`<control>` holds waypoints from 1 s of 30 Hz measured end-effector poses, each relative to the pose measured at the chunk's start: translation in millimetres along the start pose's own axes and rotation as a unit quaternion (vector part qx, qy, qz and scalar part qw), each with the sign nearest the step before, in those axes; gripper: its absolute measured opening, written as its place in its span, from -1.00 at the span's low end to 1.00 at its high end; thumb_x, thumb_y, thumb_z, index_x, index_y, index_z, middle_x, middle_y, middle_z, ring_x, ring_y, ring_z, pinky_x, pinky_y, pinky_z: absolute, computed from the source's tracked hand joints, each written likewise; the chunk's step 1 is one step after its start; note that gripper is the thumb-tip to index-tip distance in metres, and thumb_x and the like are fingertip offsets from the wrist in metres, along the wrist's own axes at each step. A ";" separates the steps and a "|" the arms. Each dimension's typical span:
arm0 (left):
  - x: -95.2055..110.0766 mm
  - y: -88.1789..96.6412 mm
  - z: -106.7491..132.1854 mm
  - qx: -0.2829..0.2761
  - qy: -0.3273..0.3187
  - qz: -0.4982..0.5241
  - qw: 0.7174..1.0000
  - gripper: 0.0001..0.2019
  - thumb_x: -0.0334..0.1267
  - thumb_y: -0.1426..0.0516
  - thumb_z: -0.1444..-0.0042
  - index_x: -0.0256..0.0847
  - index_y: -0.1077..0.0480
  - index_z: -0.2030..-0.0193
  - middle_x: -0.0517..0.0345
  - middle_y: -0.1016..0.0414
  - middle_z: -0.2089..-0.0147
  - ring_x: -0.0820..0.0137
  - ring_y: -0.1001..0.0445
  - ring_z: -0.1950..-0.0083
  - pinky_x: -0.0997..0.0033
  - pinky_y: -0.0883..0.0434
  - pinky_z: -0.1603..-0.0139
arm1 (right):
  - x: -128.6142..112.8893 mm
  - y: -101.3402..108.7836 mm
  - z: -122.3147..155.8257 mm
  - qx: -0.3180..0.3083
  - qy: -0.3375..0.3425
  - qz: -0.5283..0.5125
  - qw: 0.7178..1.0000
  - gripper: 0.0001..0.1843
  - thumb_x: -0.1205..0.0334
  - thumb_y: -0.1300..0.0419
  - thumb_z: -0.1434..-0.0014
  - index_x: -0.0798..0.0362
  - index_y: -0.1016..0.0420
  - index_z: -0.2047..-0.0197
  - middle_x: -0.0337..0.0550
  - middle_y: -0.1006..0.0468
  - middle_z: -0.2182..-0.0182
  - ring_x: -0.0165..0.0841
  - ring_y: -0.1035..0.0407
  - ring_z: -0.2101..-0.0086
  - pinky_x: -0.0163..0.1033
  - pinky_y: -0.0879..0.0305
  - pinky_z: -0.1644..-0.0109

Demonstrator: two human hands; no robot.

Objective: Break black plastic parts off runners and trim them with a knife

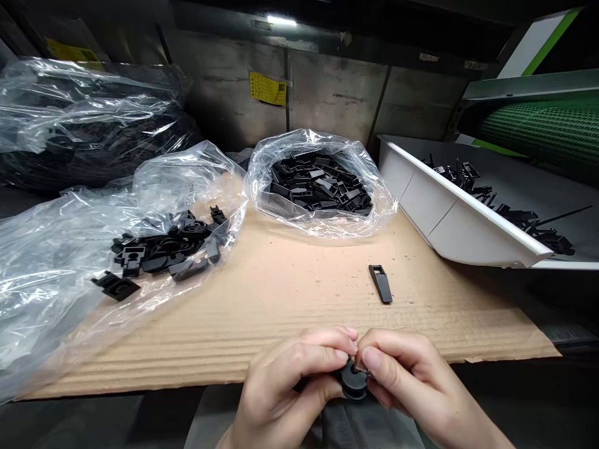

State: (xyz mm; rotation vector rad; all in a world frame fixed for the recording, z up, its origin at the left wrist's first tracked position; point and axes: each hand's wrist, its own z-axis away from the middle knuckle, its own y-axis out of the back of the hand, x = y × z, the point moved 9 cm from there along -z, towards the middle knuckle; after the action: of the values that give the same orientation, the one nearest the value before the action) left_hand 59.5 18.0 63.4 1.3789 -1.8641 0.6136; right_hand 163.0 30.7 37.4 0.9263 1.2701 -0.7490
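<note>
My left hand [285, 383] is closed on a black round plastic part [353, 383] with a groove round its rim, just in front of the cardboard's near edge. Fingers and thumb of my right hand [409, 371] are pinched together against the top of the same part. A thin piece seems to be between those right fingertips, too small and covered to name. Beyond my hands, a flat tapered black clip [384, 290] with a square hole lies alone on the cardboard sheet [281, 299].
An open clear bag [388, 202] of black clips stands at the back centre. Loose black parts [173, 249] lie in a spread plastic bag at left. A fuller bag [93, 137] sits behind. At right, a white tray [449, 215] holds black parts beside a green mesh roll [543, 131].
</note>
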 end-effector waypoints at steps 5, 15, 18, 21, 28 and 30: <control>-3.2 -5.2 0.1 -0.029 0.020 0.029 0.999 -0.69 -0.56 -0.12 -0.07 -0.15 -0.40 0.08 0.12 -0.51 0.16 0.30 -0.49 0.08 0.36 -0.45 0.03 | 1.8 -1.4 -1.0 -0.083 0.003 -0.006 0.997 -0.57 0.10 0.04 -0.24 0.09 -0.13 0.62 -0.37 -0.12 0.69 -0.57 0.01 0.62 -0.41 0.06 0.56; -3.8 -0.5 2.4 -0.028 0.026 0.011 0.999 -0.66 -0.58 -0.11 -0.06 -0.11 -0.39 0.07 0.15 -0.50 0.14 0.32 -0.48 0.06 0.39 -0.44 0.02 | 5.8 2.6 9.0 -0.083 -0.048 -0.082 0.992 -0.60 -0.01 -0.05 -0.15 0.13 -0.47 0.46 -0.34 -0.22 0.69 -0.60 -0.03 0.69 -0.44 0.04 0.62; -4.7 -0.6 0.6 -0.029 0.025 -0.003 0.999 -0.68 -0.56 -0.10 -0.09 -0.12 -0.37 0.06 0.12 -0.50 0.10 0.33 -0.47 0.04 0.38 -0.44 0.01 | 12.3 13.0 11.0 0.044 -0.036 -0.181 0.982 -0.74 0.00 -0.20 -0.04 0.01 -0.51 0.32 -0.38 -0.22 0.66 -0.64 0.04 0.69 -0.49 0.11 0.65; -6.1 0.3 -0.9 -0.020 0.023 -0.030 0.999 -0.70 -0.54 -0.12 -0.07 -0.12 -0.38 0.09 0.13 -0.46 0.02 0.38 -0.45 0.02 0.50 -0.43 0.02 | 19.9 8.4 14.1 0.108 -0.044 -0.247 0.962 -0.78 0.08 -0.31 0.08 -0.02 -0.54 0.34 -0.39 -0.20 0.64 -0.67 0.05 0.68 -0.51 0.17 0.66; -3.2 -2.5 3.7 -0.020 0.006 -0.053 0.998 -0.67 -0.60 -0.08 -0.09 -0.14 -0.35 0.09 0.06 -0.33 -0.12 0.32 -0.45 0.02 0.39 -0.46 0.04 | 30.4 -7.1 13.9 0.156 -0.109 -0.317 0.929 -0.65 0.03 -0.34 0.18 0.13 -0.36 0.58 -0.43 -0.16 0.79 -0.70 0.10 0.77 -0.49 0.24 0.70; -0.7 -2.8 4.3 -0.021 -0.014 -0.084 0.996 -0.69 -0.62 -0.09 -0.07 -0.19 -0.36 0.10 0.03 -0.37 -0.07 0.33 -0.44 0.00 0.43 -0.43 0.01 | 30.8 1.0 17.7 0.206 -0.101 -0.275 0.934 -0.62 -0.01 -0.33 0.19 0.13 -0.34 0.60 -0.43 -0.14 0.79 -0.68 0.10 0.76 -0.47 0.23 0.68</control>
State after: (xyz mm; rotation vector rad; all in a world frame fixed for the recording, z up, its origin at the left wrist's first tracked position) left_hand 61.1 14.4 60.1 1.5060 -1.7510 0.4705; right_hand 176.8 16.3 8.0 0.7938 1.2180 -1.5591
